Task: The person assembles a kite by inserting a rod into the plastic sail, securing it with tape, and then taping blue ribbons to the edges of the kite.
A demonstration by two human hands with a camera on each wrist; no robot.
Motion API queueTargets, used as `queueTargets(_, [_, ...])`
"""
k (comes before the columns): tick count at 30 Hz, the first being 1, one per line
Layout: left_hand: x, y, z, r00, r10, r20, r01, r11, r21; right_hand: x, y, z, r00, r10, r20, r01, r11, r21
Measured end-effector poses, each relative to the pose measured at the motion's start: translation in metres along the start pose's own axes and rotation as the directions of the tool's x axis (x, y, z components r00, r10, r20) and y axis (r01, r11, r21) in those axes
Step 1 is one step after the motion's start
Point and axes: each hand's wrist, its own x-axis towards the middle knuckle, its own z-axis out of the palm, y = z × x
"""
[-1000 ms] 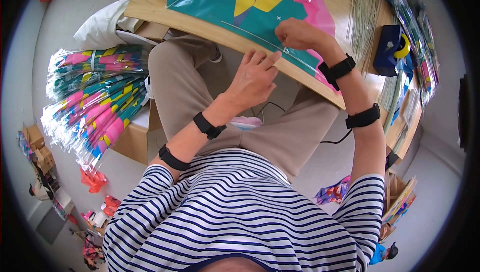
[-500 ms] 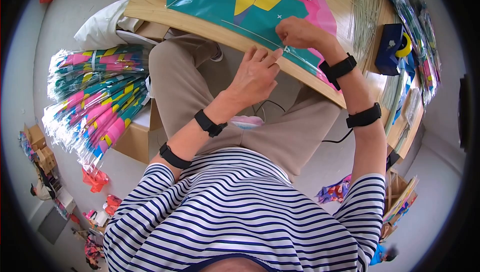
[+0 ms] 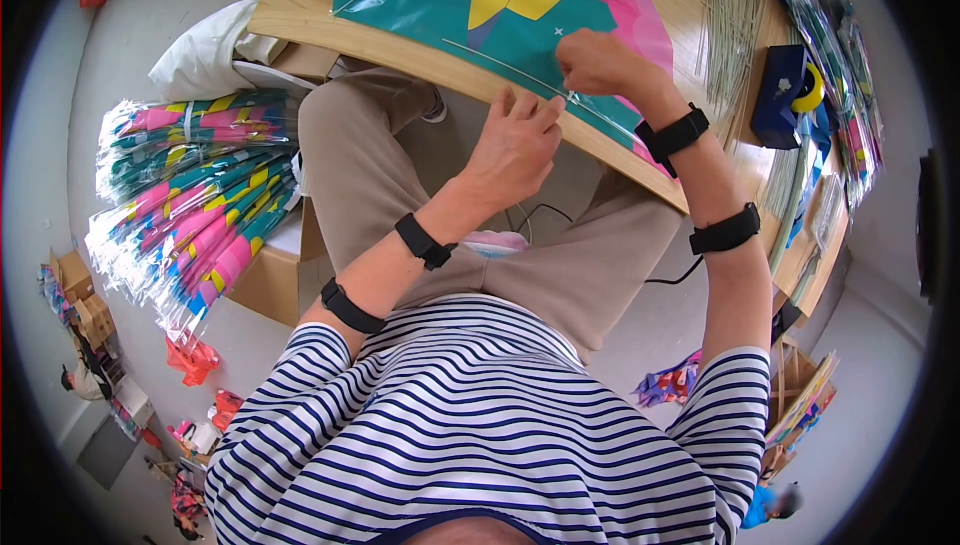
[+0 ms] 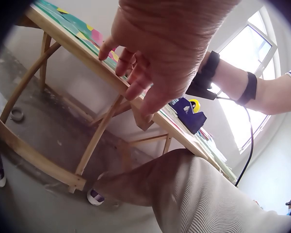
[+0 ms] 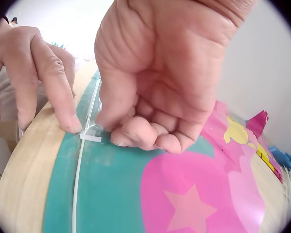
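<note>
A teal, pink and yellow printed plastic sheet (image 3: 560, 50) lies on the wooden table. Along its near edge runs a thin white rod (image 5: 76, 189), with a small white strip and clear film (image 5: 90, 139) across it. My left hand (image 3: 512, 145) reaches over the table edge, its fingers loosely bent. In the right wrist view its index fingertip touches the sheet's edge right beside the rod. My right hand (image 3: 605, 67) rests over the sheet with fingers curled in. Its thumb tip is at the clear film; nothing shows inside the curled fingers.
A dark blue tape dispenser (image 3: 776, 100) with yellow tape stands at the table's right side. Thin rods (image 3: 728, 35) lie beside the sheet. Bundles of wrapped colourful sheets (image 3: 195, 195) sit on a cardboard box (image 3: 265, 285) at left. My legs are under the table edge.
My left hand has shifted slightly to the right. The right hand's knuckles have risen a little on the sheet, and its fingers stay curled. The sheet and rod have hardly moved.
</note>
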Motion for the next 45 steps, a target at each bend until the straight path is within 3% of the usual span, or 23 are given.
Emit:
queueTargets(4, [0.001, 0.002, 0.001, 1.000, -0.001, 0.016, 0.000, 0.999, 0.039, -0.003, -0.012, -0.011, 0.997, 0.071, -0.039, -0.075, 0.990, -0.118])
queueTargets(7, [0.000, 0.003, 0.000, 0.999, -0.007, 0.039, 0.004, 0.998, 0.058, -0.006, -0.016, -0.018, 0.996, 0.075, -0.046, -0.080, 0.991, -0.107])
queueTargets(10, [0.000, 0.003, 0.000, 0.999, -0.009, 0.050, 0.005, 0.997, 0.072, -0.003, -0.001, -0.011, 0.881, 0.084, -0.465, -0.168, 0.975, -0.143])
queueTargets(13, [-0.001, 0.004, -0.001, 0.998, -0.012, 0.056, 0.008, 0.997, 0.073, -0.017, -0.009, -0.042, 0.890, 0.204, -0.408, -0.193, 0.979, 0.067])
queueTargets(16, [-0.002, 0.004, 0.001, 0.999, -0.013, 0.030, 0.011, 0.998, 0.065, -0.036, -0.017, -0.015, 0.870, 0.118, -0.479, -0.010, 0.975, 0.222])
queueTargets(19, [-0.006, 0.004, 0.004, 0.999, -0.024, 0.030, 0.022, 0.997, 0.074, -0.049, -0.029, 0.021, 0.864, 0.166, -0.475, -0.023, 0.956, 0.292])
queueTargets(25, [-0.007, 0.004, 0.005, 1.000, -0.021, 0.023, 0.019, 0.996, 0.089, -0.043, -0.040, 0.047, 0.819, 0.196, -0.540, -0.072, 0.968, 0.242])
queueTargets(28, [-0.009, 0.005, 0.005, 0.999, -0.027, 0.030, 0.025, 0.997, 0.073, -0.033, -0.035, 0.044, 0.843, 0.334, -0.421, -0.183, 0.915, 0.359])
queueTargets(31, [-0.009, 0.007, 0.004, 0.999, -0.022, 0.040, 0.020, 0.999, 0.051, -0.028, -0.037, 0.034, 0.847, 0.413, -0.336, -0.307, 0.894, 0.326])
queueTargets(34, [-0.011, 0.005, 0.004, 0.998, -0.034, 0.043, 0.032, 0.999, 0.035, -0.027, -0.033, 0.043, 0.811, 0.530, -0.249, -0.363, 0.789, 0.497])
queueTargets(37, [-0.011, 0.006, 0.004, 0.999, -0.021, 0.028, 0.021, 1.000, 0.022, -0.024, -0.034, 0.050, 0.748, 0.531, -0.398, -0.366, 0.830, 0.420])
queueTargets(40, [-0.013, 0.004, 0.005, 0.999, -0.031, 0.021, 0.031, 0.999, 0.028, -0.030, -0.031, 0.047, 0.712, 0.579, -0.398, -0.360, 0.787, 0.501])
queueTargets(43, [-0.012, 0.008, 0.006, 0.999, -0.031, 0.034, 0.030, 0.999, 0.030, -0.028, -0.031, 0.044, 0.728, 0.559, -0.397, -0.399, 0.816, 0.419])
queueTargets(45, [-0.012, 0.006, 0.007, 0.999, -0.031, 0.023, 0.030, 0.998, 0.055, -0.031, -0.026, 0.043, 0.719, 0.583, -0.379, -0.370, 0.782, 0.502])
